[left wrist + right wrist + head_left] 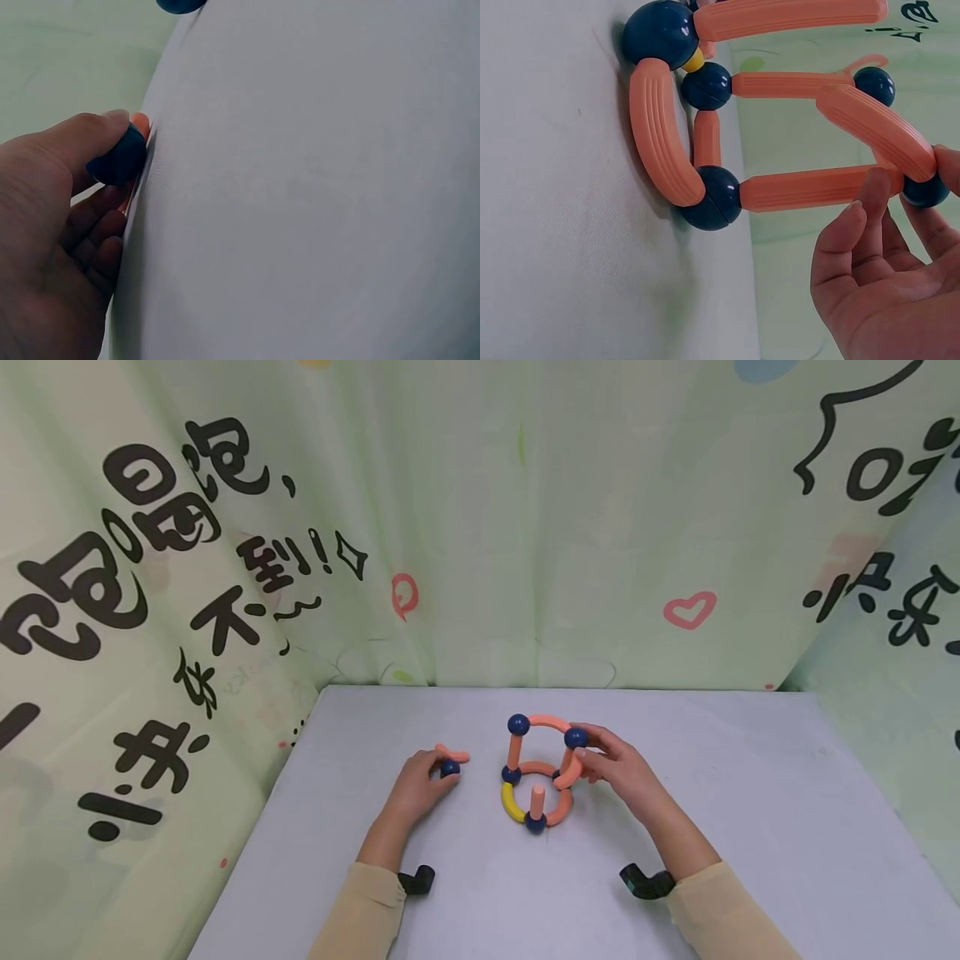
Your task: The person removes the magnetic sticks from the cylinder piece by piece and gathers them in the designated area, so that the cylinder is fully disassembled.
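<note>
A frame of coral sticks and blue balls stands on the table, its base ring holding one yellow curved stick. At the front of the ring, a straight coral stick points upward from a ball. My right hand grips the upper right corner of the frame around a blue ball. From that ball a curved coral stick slants out with its other end free. Left of the frame, my left hand pinches a separate blue ball low over the table. Past those fingers shows a coral stick.
The white table runs back to a pale green curtain with printed writing. More curtain hangs along the left and right sides. Each wrist wears a small black camera, such as the one on the right.
</note>
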Demonstrator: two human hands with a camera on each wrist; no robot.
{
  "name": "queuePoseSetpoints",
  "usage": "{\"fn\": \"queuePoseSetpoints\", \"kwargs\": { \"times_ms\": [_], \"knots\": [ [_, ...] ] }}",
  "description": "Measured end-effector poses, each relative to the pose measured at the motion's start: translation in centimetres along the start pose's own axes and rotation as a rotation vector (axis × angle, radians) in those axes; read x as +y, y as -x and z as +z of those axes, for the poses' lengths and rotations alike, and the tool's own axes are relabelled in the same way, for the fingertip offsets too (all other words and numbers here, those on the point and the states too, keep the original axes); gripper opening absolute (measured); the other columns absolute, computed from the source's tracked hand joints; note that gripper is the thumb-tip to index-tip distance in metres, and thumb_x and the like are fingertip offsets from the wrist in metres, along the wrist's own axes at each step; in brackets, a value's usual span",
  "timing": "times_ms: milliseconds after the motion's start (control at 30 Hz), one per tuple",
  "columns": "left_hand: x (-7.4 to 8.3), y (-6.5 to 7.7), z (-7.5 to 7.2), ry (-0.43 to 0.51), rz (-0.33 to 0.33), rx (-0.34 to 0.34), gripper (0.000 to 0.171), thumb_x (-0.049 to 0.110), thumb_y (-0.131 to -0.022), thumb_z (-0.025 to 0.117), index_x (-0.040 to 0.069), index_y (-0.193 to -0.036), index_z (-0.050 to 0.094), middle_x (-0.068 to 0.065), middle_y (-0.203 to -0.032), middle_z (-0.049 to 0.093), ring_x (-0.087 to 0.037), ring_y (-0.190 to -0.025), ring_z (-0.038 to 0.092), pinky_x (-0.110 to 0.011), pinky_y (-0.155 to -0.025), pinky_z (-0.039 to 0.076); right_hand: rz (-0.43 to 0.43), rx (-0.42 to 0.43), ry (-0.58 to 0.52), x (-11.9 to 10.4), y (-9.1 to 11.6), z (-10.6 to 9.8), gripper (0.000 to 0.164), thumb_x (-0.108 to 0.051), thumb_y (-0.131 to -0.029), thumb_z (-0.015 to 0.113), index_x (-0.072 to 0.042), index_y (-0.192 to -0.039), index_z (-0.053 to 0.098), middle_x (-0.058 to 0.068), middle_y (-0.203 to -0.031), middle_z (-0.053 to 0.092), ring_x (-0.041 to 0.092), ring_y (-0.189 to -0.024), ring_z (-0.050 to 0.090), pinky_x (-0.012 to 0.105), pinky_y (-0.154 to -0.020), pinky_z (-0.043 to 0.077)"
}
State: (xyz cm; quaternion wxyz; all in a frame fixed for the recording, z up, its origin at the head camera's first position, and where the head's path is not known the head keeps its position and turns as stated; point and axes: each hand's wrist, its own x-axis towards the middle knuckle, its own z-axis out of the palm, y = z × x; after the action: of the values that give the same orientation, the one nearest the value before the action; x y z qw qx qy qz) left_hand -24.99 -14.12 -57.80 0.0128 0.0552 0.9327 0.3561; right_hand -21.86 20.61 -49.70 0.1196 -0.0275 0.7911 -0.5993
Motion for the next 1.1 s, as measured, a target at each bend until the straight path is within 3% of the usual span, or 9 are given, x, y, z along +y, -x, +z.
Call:
{"fn": "queuePoseSetpoints", "kwargs": {
  "times_ms": [267,533,800,1100],
  "knots": [
    [0.1,0.3,0.1,0.005,-0.020,0.007,0.037,0.032,-0.089,0.075,0.017,-0.121,0.065,-0.007,-0.120,0.064,-0.026,-0.114,0.056,-0.045,-0.100,0.046,0.007,-0.002,0.000,-0.3,0.2,0.1,0.053,-0.043,-0.095,0.063,-0.027,-0.144,0.048,0.012,-0.121,0.067,0.017,-0.092,0.062,0.035,-0.086,0.051],
    [0.2,0.5,0.1,0.018,-0.033,0.012,0.041,0.031,-0.088,0.075,0.015,-0.124,0.063,-0.006,-0.118,0.062,-0.024,-0.110,0.056,-0.043,-0.098,0.048,0.034,0.005,0.019,-0.3,0.2,0.1,0.052,-0.043,-0.096,0.063,-0.030,-0.144,0.048,0.010,-0.118,0.065,0.028,-0.095,0.060,0.041,-0.089,0.048],
    [0.4,0.6,0.1,0.027,-0.035,0.007,0.043,0.031,-0.089,0.074,0.015,-0.127,0.062,-0.006,-0.118,0.060,-0.021,-0.107,0.056,-0.041,-0.096,0.048,0.035,0.010,0.025,-0.2,0.1,0.2,0.052,-0.043,-0.096,0.063,-0.029,-0.144,0.048,0.009,-0.119,0.066,0.022,-0.093,0.061,0.042,-0.089,0.048],
    [0.3,1.0,0.2,0.059,-0.046,0.025,0.044,0.030,-0.089,0.075,0.017,-0.129,0.061,-0.008,-0.126,0.055,-0.023,-0.114,0.056,-0.042,-0.099,0.049,0.030,0.008,0.017,-0.1,0.0,0.1,0.052,-0.042,-0.096,0.063,-0.028,-0.143,0.049,0.007,-0.114,0.067,0.026,-0.094,0.061,0.040,-0.087,0.049]
  ]
}}
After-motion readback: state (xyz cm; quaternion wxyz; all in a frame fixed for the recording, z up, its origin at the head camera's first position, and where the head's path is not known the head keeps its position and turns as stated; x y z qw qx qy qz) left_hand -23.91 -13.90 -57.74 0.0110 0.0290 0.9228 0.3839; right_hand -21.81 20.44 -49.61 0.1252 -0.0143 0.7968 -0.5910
